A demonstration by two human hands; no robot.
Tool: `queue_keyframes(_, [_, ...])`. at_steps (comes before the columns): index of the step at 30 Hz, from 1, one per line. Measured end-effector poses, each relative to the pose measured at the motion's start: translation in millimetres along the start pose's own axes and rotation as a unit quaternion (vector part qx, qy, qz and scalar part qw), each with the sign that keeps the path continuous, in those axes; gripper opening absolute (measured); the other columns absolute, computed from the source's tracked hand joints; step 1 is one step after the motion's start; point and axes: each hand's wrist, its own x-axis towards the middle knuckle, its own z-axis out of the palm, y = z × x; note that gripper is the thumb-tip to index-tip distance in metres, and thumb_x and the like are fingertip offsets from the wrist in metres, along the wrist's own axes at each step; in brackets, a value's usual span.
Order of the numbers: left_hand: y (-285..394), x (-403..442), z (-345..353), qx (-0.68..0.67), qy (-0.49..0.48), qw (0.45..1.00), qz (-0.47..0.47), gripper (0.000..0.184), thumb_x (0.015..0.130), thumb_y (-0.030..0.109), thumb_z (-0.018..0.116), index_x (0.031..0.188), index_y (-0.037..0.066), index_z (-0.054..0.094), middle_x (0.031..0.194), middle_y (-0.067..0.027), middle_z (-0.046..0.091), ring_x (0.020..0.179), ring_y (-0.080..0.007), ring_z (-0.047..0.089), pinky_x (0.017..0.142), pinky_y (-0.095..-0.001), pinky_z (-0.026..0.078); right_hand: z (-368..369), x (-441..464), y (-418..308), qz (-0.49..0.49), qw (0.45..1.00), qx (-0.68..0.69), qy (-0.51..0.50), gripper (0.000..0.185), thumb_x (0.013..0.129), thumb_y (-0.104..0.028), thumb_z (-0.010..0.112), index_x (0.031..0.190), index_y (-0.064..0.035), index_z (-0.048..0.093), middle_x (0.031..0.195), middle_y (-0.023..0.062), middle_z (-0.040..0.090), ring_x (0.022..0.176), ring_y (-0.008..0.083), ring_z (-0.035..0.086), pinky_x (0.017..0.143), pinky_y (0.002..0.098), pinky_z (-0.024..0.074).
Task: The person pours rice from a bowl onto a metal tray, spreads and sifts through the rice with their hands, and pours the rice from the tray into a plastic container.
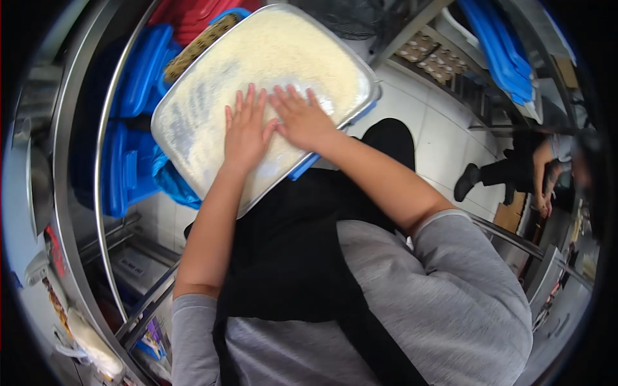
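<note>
Rests left hand [246,138] palm-down on pale powder [277,51] in a broad, shallow tray [373,78]. Rests right hand [308,122] just beside, also flat on the powder, slanted up and to the left. Spreads left fingers [250,98] straight and slightly fanned; lays right fingers [293,96] wide too, with slim gaps. Points both thumbs inward, close together; cannot tell whether touching.

Find tray directly ahead of the body, set at a slant, near edge close to black apron [277,257]. Note powder over most of the tray, thinner toward the left and near the hands, with grey streaks showing through. Note blue edge [302,167] just under the near side; cannot tell what else bears the tray. Wears grey shirt [425,276] under the apron, forearms bare.

Left of tray, see blue bins [122,167], blue plastic bag [172,181] and upright metal rail [98,167]. At upper left, see red plastic [187,19], plus a patterned brown-and-black item [203,46] just beside the tray rim. Toward upper right, see white floor tiles [444,135], rows of small round items [431,55] too small to name, and blue plastic piece [496,45]. At far right, make out co-worker's arm [541,170], lowered, well apart from the tray; also dark shoe [466,182] over the tiles.
</note>
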Motion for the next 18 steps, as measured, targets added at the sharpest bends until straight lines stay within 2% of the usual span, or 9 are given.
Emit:
queue_keyframes(4, [-17, 18, 8, 0.017, -0.006, 1.000, -0.022, 0.069, 0.096, 0.050, 0.048, 0.152, 0.017, 0.028, 0.160, -0.0123, 0.019, 0.147, -0.0353, 0.018, 0.117, -0.0557, 0.013, -3, 5, 2, -0.003, 0.999, 0.012, -0.035, 0.067, 0.099, -0.048, 0.036, 0.154, -0.0115, 0.021, 0.162, 0.0075, 0.015, 0.149, 0.0262, 0.011, 0.119, 0.0512, 0.0075])
queue_keyframes(6, [-30, 7, -3, 0.097, -0.101, 0.988, -0.072, 0.074, 0.095, 0.056, 0.044, 0.154, 0.016, 0.023, 0.161, -0.0115, 0.017, 0.147, -0.0346, 0.016, 0.116, -0.0575, 0.012, -4, 3, 6, 0.003, 1.000, 0.013, -0.024, 0.067, 0.100, -0.047, 0.035, 0.154, -0.0116, 0.020, 0.162, 0.0071, 0.015, 0.150, 0.0259, 0.010, 0.119, 0.0510, 0.0071])
queue_keyframes(9, [-48, -5, -14, 0.123, -0.096, 0.983, -0.101, 0.077, 0.094, 0.056, 0.046, 0.155, 0.016, 0.019, 0.161, -0.0126, 0.016, 0.147, -0.0353, 0.015, 0.115, -0.0596, 0.011, 0, 7, -4, -0.006, 0.999, 0.029, -0.023, 0.066, 0.100, -0.047, 0.034, 0.154, -0.0119, 0.020, 0.162, 0.0067, 0.015, 0.150, 0.0254, 0.009, 0.119, 0.0505, 0.0064])
queue_keyframes(12, [-35, -20, -12, 0.111, -0.052, 0.986, -0.113, 0.078, 0.094, 0.055, 0.048, 0.155, 0.016, 0.019, 0.161, -0.0144, 0.015, 0.147, -0.0366, 0.015, 0.115, -0.0611, 0.010, -4, 6, 0, 0.003, 0.999, 0.030, -0.022, 0.065, 0.101, -0.046, 0.034, 0.154, -0.0112, 0.021, 0.162, 0.0068, 0.016, 0.150, 0.0256, 0.010, 0.119, 0.0505, 0.0068])
queue_keyframes(15, [1, -37, -9, 0.057, -0.072, 0.992, -0.090, 0.079, 0.093, 0.055, 0.049, 0.155, 0.016, 0.020, 0.160, -0.0161, 0.015, 0.147, -0.0376, 0.014, 0.115, -0.0616, 0.008, -15, 8, 6, 0.001, 0.996, 0.071, -0.052, 0.065, 0.100, -0.046, 0.035, 0.153, -0.0106, 0.023, 0.161, 0.0078, 0.016, 0.149, 0.0267, 0.012, 0.119, 0.0512, 0.0083])
queue_keyframes(18, [5, -51, -2, 0.058, -0.088, 0.991, -0.083, 0.079, 0.093, 0.054, 0.050, 0.155, 0.016, 0.020, 0.160, -0.0163, 0.015, 0.147, -0.0377, 0.015, 0.114, -0.0615, 0.008, -31, 12, 29, -0.007, 0.998, 0.057, -0.004, 0.066, 0.100, -0.045, 0.037, 0.152, -0.0076, 0.024, 0.161, 0.0104, 0.015, 0.149, 0.0282, 0.015, 0.118, 0.0521, 0.0107])
